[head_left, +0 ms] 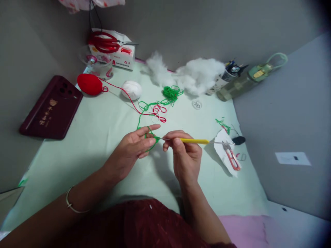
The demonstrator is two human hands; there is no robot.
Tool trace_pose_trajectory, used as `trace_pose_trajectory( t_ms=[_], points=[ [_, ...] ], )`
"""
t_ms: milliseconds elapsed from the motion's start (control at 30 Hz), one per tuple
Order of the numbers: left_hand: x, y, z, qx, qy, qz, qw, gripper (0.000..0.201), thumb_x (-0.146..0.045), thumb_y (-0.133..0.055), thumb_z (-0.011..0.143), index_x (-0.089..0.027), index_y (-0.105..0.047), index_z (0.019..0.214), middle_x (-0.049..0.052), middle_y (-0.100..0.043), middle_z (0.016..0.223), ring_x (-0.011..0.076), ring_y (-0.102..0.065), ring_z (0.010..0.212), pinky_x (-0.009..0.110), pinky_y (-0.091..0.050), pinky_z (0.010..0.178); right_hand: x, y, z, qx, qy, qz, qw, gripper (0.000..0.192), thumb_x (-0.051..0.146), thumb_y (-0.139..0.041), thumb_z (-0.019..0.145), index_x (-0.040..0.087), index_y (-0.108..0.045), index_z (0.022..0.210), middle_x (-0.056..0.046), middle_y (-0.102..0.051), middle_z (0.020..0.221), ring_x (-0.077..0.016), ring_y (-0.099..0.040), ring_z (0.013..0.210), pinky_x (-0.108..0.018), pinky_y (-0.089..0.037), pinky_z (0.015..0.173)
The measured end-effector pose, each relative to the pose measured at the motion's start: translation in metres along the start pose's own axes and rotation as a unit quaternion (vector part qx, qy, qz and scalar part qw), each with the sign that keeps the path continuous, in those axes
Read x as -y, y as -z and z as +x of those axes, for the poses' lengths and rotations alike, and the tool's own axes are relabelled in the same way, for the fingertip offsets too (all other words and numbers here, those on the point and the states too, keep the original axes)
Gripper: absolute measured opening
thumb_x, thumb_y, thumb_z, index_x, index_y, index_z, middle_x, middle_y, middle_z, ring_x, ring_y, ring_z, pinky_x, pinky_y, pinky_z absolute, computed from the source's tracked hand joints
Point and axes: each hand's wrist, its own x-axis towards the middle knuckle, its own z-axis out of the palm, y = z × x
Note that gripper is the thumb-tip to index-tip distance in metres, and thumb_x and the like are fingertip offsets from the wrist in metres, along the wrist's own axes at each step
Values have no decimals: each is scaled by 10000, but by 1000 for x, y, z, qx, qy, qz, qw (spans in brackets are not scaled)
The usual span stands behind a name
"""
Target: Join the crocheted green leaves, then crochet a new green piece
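Observation:
Between the thumb and fingers of my left hand (136,144) is a small piece of green crochet (157,139), with green yarn (139,120) looped over the fingers. My right hand (186,151) grips a crochet hook (195,141) by its yellow handle. The hook's thin metal tip reaches left to the green piece; whether it passes through a stitch is too small to tell. From my left hand the yarn trails up to a loose green tangle (172,93). Red and white yarn loops (159,112) lie beyond my fingers.
A red yarn ball (90,84), white yarn ball (131,90) and phone (53,108) are left. Red scissors (106,42) rest on a tissue box (124,57). White stuffing (199,74), a pen cup (219,81) and bottle (239,82) line the back. Thread snips (232,156) lie on paper, right.

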Motion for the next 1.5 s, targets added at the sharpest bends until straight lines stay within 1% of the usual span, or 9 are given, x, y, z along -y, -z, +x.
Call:
trace_pose_trajectory(
  t_ms=[267,467,633,767,967,1100,1300,1400,1500],
  points=[
    [3,3,1,-48,-57,49,996,382,-270,-814,830,-244,-772,1208,-27,-546,815,59,-330,577,225,-244,490,8,2,-2,-25,62,-104,992,145,259,-628,979,227,-750,908,-24,-679,788,-153,-624,663,-322,-513,586],
    [7,-2,-1,1,-36,42,998,370,-290,-811,816,-234,-776,1180,2,-615,851,82,-410,620,207,-317,500,4,-1,1,10,20,-30,999,134,288,-641,981,242,-766,967,-41,-737,943,-141,-650,699,-309,-556,597],
    [9,-4,0,-24,-49,33,998,372,-270,-833,808,-249,-782,1175,-11,-619,855,50,-328,559,188,-316,485,4,-5,-6,25,80,-143,986,179,194,-624,985,268,-771,1055,-39,-747,948,-159,-691,786,-326,-591,673],
    [8,-4,1,0,2,-40,999,337,-274,-825,816,-212,-792,1146,-45,-516,712,35,-245,517,169,-283,465,1,-4,-11,37,174,-289,941,280,132,-646,959,305,-773,1137,-66,-736,1081,-183,-702,939,-350,-610,776],
    [6,0,2,-13,-6,-62,998,225,-205,-785,840,-184,-814,1063,-30,-541,755,23,-235,508,170,-264,459,3,0,0,-15,31,-76,997,163,297,-619,993,232,-763,955,-27,-690,815,-139,-630,633,-309,-552,570],
    [7,-2,1,-12,-33,1,999,300,-234,-822,802,-231,-800,1102,-9,-639,807,53,-333,537,208,-303,486,2,-2,2,12,-3,-49,999,138,334,-675,956,232,-768,946,-47,-740,925,-147,-647,696,-321,-574,624],
    [5,0,0,-24,-8,-1,1000,217,-257,-813,805,-201,-823,1014,16,-674,868,43,-323,528,239,-296,502,-3,3,3,36,-61,26,997,193,370,-650,969,202,-728,914,-34,-725,838,-136,-661,655,-289,-579,595],
    [5,2,0,-25,-12,-1,1000,211,-278,-808,825,-218,-825,1027,2,-657,842,41,-314,526,236,-294,508,1,4,2,30,-17,-12,999,160,287,-591,1006,204,-716,951,-41,-739,890,-136,-675,679,-297,-589,617],
    [6,2,1,-50,-42,27,997,226,-294,-824,814,-225,-823,1029,-13,-634,786,58,-337,535,246,-307,520,6,2,-2,42,119,-138,982,187,146,-549,1005,228,-711,1051,-50,-749,948,-162,-701,788,-339,-604,703]
  ],
)
